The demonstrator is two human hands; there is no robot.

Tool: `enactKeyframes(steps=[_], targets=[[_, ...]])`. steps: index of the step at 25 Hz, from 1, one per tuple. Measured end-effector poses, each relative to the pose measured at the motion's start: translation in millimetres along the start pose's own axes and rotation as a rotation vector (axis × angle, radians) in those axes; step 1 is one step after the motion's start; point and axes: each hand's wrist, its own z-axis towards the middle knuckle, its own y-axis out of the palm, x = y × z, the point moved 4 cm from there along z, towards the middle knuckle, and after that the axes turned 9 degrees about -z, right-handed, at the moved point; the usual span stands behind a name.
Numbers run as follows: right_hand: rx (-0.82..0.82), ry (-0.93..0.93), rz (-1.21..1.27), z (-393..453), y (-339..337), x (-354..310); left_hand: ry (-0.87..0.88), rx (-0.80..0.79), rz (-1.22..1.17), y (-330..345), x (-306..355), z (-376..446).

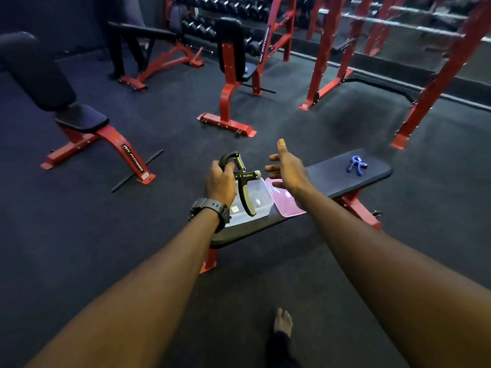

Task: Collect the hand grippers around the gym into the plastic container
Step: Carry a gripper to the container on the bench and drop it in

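Black hand gripper (243,181) clutched in left hand (220,181) over plastic container (261,201), mid-frame; right hand (288,168) spread wide, empty; might clip rim, tipping it.

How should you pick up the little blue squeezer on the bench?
Probably from above, closing fingers across both handles of the blue hand gripper near the coiled top where they join. It lies flat on the far end of the bench with clear padding all round, and the open right hand is the free one.
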Motion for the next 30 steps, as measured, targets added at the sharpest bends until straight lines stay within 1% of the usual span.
enactKeyframes(steps=[3, 7, 12, 14, 16, 20, 23, 26, 30], targets=[[-0.086, 0.05, -0.048, 78, -2, 26, -0.07, 0.039, 0.031, 41, -31, 54], [-0.178, 0.127, -0.118, 166, -2, 60, -0.106, 0.048, 0.093, 81, -73, 114], [-0.303, 0.225, -0.137, 254, 24, 96, -0.193, 0.033, 0.114, 110, -128, 188], [-0.318, 0.264, -0.139, 282, 34, 111, -0.223, 0.012, 0.104, 117, -151, 219], [-0.326, 0.313, -0.146, 311, 48, 130, -0.299, 0.023, 0.097, 122, -184, 249], [-0.357, 0.397, -0.164, 355, 76, 164, -0.471, 0.055, 0.185, 127, -268, 272], [-0.391, 0.436, -0.146, 378, 96, 189, -0.574, 0.067, 0.231, 137, -309, 273], [-0.419, 0.446, -0.132, 395, 110, 215, -0.615, 0.109, 0.313, 139, -334, 283], [-0.437, 0.473, -0.126, 402, 118, 243, -0.609, 0.136, 0.424, 134, -357, 297]])
